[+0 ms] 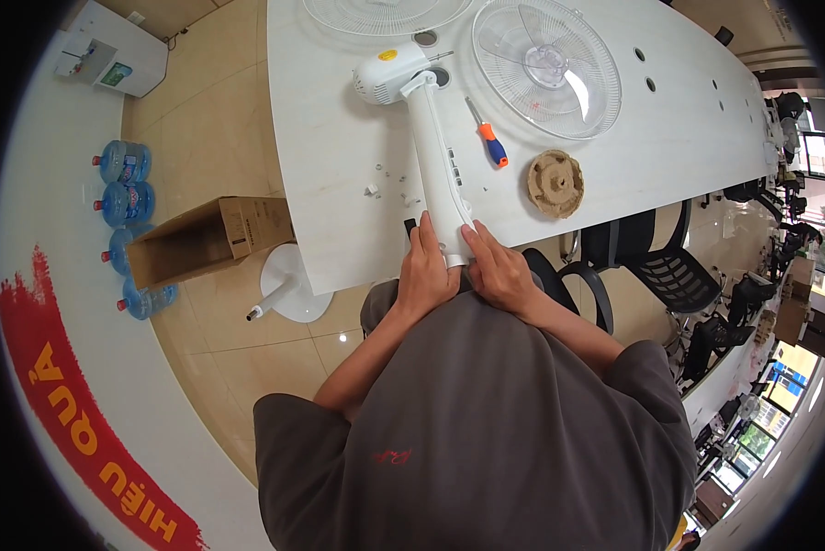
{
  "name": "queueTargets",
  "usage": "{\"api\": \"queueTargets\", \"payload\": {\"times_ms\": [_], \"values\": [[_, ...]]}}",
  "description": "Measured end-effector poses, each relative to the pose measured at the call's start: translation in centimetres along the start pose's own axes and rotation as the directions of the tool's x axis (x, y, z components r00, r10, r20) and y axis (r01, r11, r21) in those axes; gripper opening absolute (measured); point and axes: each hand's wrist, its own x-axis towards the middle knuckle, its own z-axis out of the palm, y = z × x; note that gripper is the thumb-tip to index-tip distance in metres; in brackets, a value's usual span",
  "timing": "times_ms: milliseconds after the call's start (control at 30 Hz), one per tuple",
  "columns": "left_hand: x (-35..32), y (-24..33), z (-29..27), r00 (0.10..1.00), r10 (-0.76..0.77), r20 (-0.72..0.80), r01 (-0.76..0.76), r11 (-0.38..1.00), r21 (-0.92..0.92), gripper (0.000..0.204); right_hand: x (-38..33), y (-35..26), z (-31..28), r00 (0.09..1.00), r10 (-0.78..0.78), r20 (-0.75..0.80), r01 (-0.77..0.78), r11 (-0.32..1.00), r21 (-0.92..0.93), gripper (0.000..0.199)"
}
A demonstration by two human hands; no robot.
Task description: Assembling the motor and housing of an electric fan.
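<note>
A white electric fan body [432, 151] lies on the white table, its motor head [382, 75] pointing away from me and its lower end at the near edge. Around the left side of that lower end, my left hand [428, 274] is closed. My right hand [501, 269] grips the right side, fingers stretched along it. A screwdriver [491, 143] with an orange and blue handle lies right of the fan body. Small white parts [373, 191] are scattered on the left. What lies under my palms is hidden.
A round wire fan guard with clear blades [547, 64] and a brown moulded-pulp piece [555, 185] lie on the table [330, 156]. Another guard [385, 11] is at the far edge. Below left are an open cardboard box [187, 243] and a round white stand base [302, 286]. Chairs [674, 266] stand right.
</note>
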Motion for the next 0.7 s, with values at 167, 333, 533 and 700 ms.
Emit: {"api": "queueTargets", "payload": {"times_ms": [167,333,533,700], "values": [[-0.2,0.7,-1.1,0.997,-0.050,-0.060,0.046,0.997,-0.060,0.068,0.9,4.2,-1.7,0.869,0.437,-0.231,-0.422,0.899,0.114,0.042],[0.0,1.1,-1.0,0.995,-0.060,-0.077,0.054,0.995,-0.087,0.067,3.0,2.8,-1.9,0.893,0.446,0.057,-0.421,0.786,0.452,0.035],[-0.6,0.7,-1.2,0.995,-0.087,-0.043,0.084,0.994,-0.063,0.067,4.6,1.1,-2.9,0.795,0.437,0.420,-0.606,0.549,0.576,0.043],[-0.8,0.7,-1.0,0.997,-0.074,-0.031,0.073,0.996,-0.045,0.070,5.4,1.0,-3.4,0.700,0.394,0.595,-0.713,0.414,0.566,0.051]]}}
